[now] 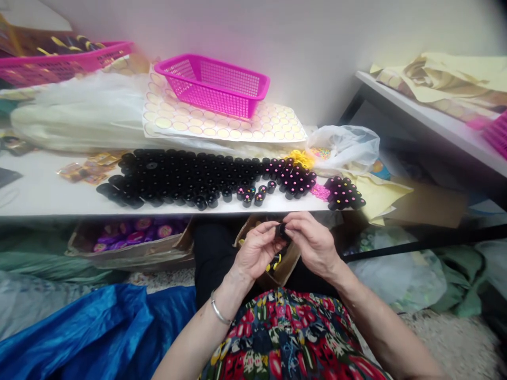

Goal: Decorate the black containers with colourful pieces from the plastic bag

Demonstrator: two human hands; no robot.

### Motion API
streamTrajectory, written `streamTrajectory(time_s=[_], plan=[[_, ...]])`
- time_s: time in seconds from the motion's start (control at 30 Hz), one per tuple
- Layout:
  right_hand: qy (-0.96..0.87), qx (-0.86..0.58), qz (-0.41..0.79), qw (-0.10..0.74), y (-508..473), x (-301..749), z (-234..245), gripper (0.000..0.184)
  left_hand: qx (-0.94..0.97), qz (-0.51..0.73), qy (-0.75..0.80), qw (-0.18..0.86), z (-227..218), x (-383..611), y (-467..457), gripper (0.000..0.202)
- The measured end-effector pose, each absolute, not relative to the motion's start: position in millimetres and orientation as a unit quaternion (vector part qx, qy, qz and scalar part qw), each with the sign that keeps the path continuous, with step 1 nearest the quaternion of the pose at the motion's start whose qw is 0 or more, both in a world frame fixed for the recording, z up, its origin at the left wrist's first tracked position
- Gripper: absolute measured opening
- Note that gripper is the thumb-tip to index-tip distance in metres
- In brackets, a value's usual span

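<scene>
At the far side, a pink basket (222, 89) sits on a paper sheet of yellow circles (182, 126), and near left are a cardboard box (137, 257) of purple things (137, 232) and a crumpled blue sheet (99, 327).

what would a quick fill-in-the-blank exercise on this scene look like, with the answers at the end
1. The small piece held between the left hand and the right hand is coloured ____.
2. The bracelet is worn on the person's ____ wrist.
3. The basket on the sheet of printed circles is coloured ____.
4. The shiny crumpled fabric at the picture's lower left is coloured ____.

Missing words: black; left; pink; blue
</scene>
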State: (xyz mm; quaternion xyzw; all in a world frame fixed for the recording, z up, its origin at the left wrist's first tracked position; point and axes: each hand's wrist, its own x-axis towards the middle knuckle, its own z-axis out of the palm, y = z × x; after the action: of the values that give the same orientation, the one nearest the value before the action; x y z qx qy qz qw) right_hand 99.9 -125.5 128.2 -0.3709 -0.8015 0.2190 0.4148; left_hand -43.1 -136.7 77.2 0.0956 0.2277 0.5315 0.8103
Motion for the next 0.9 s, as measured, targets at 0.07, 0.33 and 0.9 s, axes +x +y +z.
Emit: streamTrajectory(time_s=[0.07,0.33,0.9], plan=[[-0.831,-0.368,0.165,0.383,-122,105,124,0.016,0.091,0.532,0.241,0.807,75,-39,-135,0.025],[-0.907,-0.287,0.104,0.291,-107,127,125,0.029,0.089,0.514,0.281,0.805,71,-28,-128,0.025],[-0.658,-0.372,0.438,0.487,-102,146,98,0.040,-0.042,0.473,0.236,0.848,68,-1,-113,0.009]])
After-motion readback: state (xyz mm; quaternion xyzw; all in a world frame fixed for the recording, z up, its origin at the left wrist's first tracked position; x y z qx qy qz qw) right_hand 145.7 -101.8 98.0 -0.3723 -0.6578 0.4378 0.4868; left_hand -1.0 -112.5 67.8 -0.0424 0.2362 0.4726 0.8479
